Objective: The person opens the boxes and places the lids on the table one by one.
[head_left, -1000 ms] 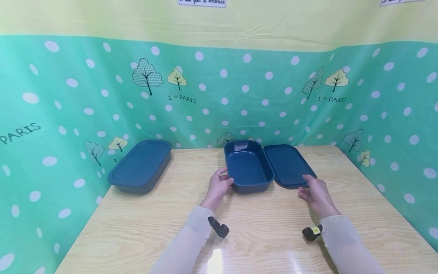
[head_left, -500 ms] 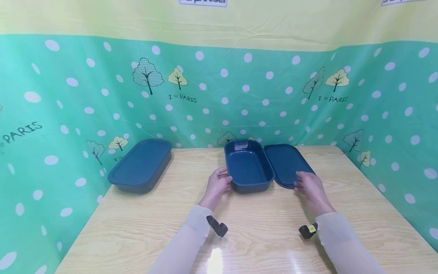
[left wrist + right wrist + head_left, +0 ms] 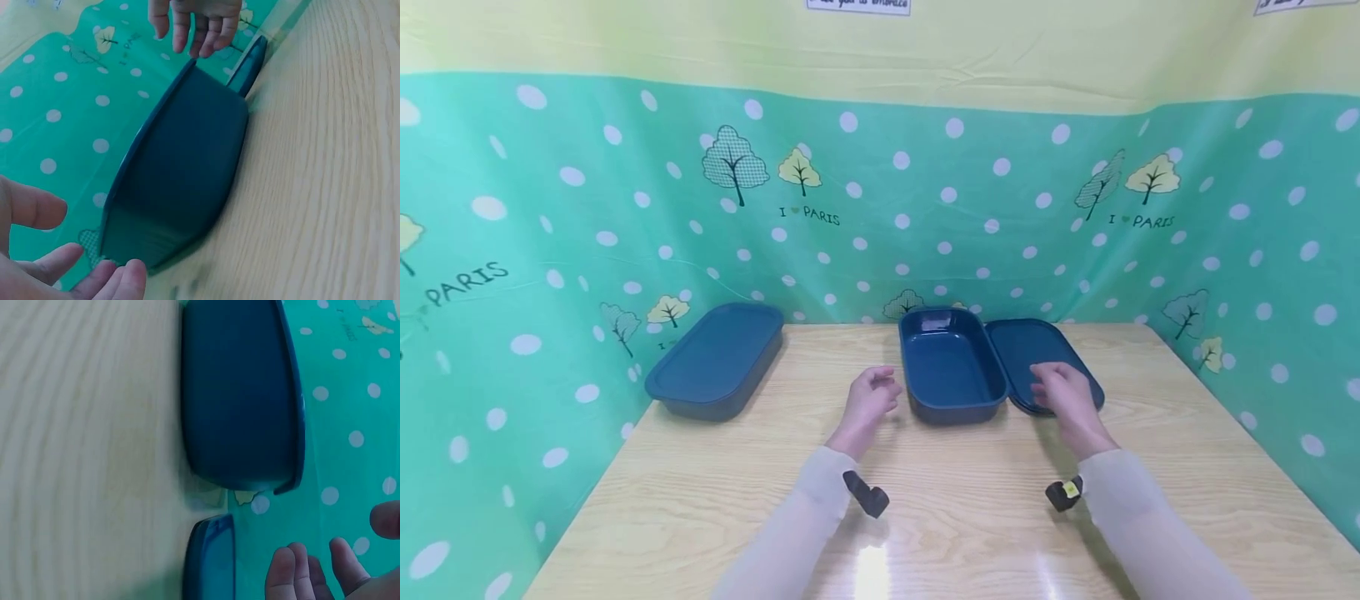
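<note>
An uncovered dark blue rectangular container [image 3: 951, 367] stands near the back of the table. Just left of its near corner is my left hand [image 3: 868, 404], holding nothing, fingers relaxed and apart from the wall. Flat against the container's right side lies a matching blue lid [image 3: 1037, 346]. Over the lid's near part hovers my right hand [image 3: 1063, 400], also holding nothing, its fingers loosely bent. In the left wrist view the container's side wall [image 3: 181, 162] fills the middle, with my left fingertips [image 3: 132, 281] near its lower end. The right wrist view shows my right fingers [image 3: 284, 572] spread above the lid.
A second blue container with its lid on [image 3: 718, 358] sits at the table's back left. Behind and at both sides hangs a green polka-dot curtain [image 3: 947, 217], close to the back edge of the wooden table [image 3: 955, 508].
My left hand has come off the container's corner and drawn slightly left. My right hand has left the lid's near right corner and moved left and up over the lid. The containers stay put.
</note>
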`<state>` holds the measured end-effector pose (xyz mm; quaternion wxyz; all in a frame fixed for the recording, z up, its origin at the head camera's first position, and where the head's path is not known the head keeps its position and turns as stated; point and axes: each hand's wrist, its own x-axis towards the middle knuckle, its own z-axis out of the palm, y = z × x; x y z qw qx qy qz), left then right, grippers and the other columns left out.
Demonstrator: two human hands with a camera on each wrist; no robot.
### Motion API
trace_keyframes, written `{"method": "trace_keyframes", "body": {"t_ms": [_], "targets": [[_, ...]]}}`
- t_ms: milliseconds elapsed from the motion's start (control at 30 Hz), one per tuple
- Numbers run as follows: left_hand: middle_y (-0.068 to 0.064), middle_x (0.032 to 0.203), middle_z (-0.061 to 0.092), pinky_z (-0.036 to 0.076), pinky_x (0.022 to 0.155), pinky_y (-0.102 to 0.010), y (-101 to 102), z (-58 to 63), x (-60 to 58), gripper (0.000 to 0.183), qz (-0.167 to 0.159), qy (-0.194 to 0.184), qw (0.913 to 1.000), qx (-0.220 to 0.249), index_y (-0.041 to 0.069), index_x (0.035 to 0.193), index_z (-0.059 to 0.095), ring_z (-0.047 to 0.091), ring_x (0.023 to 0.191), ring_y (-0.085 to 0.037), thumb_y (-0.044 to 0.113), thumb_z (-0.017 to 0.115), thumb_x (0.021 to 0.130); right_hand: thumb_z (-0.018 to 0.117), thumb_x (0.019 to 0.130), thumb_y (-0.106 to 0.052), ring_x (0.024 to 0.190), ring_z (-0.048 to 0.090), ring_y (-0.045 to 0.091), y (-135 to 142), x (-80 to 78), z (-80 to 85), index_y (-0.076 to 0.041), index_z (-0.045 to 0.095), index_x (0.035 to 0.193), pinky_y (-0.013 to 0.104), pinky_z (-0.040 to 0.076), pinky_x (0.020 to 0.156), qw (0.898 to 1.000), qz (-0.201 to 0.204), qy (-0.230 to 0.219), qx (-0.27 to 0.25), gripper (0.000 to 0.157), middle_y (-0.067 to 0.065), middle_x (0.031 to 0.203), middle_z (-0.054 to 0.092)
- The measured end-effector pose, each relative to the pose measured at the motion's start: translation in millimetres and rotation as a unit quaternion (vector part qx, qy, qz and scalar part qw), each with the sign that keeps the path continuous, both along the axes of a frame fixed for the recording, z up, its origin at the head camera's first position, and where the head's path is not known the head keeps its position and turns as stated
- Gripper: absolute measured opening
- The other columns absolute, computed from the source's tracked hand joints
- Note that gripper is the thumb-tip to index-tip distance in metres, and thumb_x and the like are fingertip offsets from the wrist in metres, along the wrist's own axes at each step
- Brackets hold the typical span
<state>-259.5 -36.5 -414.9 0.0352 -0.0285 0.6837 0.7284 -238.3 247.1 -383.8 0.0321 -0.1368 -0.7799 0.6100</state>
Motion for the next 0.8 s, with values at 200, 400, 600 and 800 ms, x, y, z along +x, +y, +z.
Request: {"method": "trace_keyframes", "body": {"t_ms": [200, 400, 600, 800], "targets": [[-0.013, 0.113, 0.054, 0.046, 0.086, -0.039, -16.0, 6.1, 1.8, 0.034, 0.008, 0.004, 0.9995, -0.029, 0.001, 0.116, 0.053, 0.055, 0.099, -0.025, 0.004, 0.057, 0.082, 0.052, 0.088, -0.038, 0.109, 0.048, 0.032, -7.9, -7.2, 4.9, 0.000, 0.046, 0.118, 0.040, 0.043, 0.087, 1.000, 0.013, 0.019, 0.012, 0.049, 0.015, 0.123, 0.045], [-0.013, 0.115, 0.053, 0.045, 0.087, -0.038, -32.3, 11.7, 3.0, 0.033, 0.005, 0.011, 0.9979, -0.064, 0.004, 0.116, 0.053, 0.054, 0.102, -0.024, 0.008, 0.057, 0.084, 0.061, 0.084, -0.033, 0.095, 0.054, 0.024, -3.7, -28.2, -14.6, -0.004, 0.054, 0.110, 0.036, 0.048, 0.076, 0.996, 0.037, 0.079, -0.020, 0.040, 0.011, 0.110, 0.053], [-0.014, 0.114, 0.053, 0.044, 0.089, -0.040, -46.9, 18.3, 6.5, 0.032, 0.008, 0.014, 0.9967, -0.080, 0.004, 0.115, 0.053, 0.052, 0.103, -0.025, 0.007, 0.058, 0.084, 0.057, 0.086, -0.033, 0.100, 0.051, 0.031, -28.1, -24.3, 8.0, 0.000, 0.050, 0.111, 0.038, 0.046, 0.082, 0.996, 0.041, 0.075, 0.006, 0.042, 0.014, 0.110, 0.051], [-0.013, 0.112, 0.053, 0.045, 0.087, -0.037, -61.6, 24.7, 8.4, 0.031, 0.015, 0.019, 0.9950, -0.096, 0.005, 0.114, 0.053, 0.053, 0.102, -0.025, 0.008, 0.058, 0.084, 0.054, 0.088, -0.025, 0.101, 0.052, 0.031, -49.9, -21.5, 27.3, 0.001, 0.049, 0.111, 0.035, 0.046, 0.083, 0.997, 0.049, 0.060, 0.022, 0.034, 0.014, 0.110, 0.051]]}}
